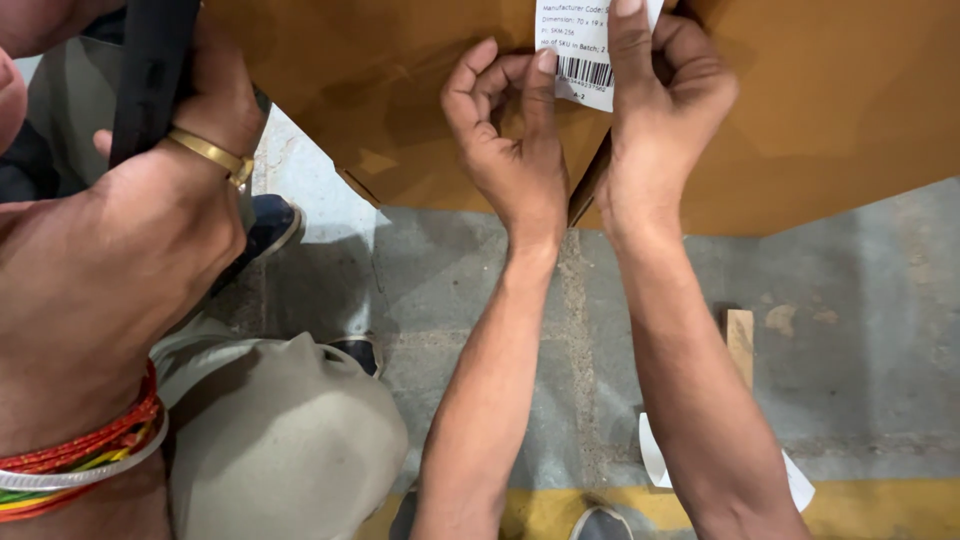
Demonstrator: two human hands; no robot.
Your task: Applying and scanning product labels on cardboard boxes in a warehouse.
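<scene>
A white label (578,45) with a barcode lies on the side of a brown cardboard box (830,110) that fills the top of the view. My left hand (510,140) has its fingers curled, with one fingertip on the label's lower left edge. My right hand (665,95) is beside it, with a straight finger pressed along the label's right side and the other fingers folded. The label's right edge is hidden under that finger. Both my forearms reach up from the bottom middle.
Another person's forearm (90,290) with red and yellow thread bands fills the left, and their hand with a gold bangle (212,152) grips a black strap (150,70). A grey-trousered knee (290,440), a dark shoe (268,225), a wood offcut (740,345) and white paper scraps (653,455) are on the concrete floor.
</scene>
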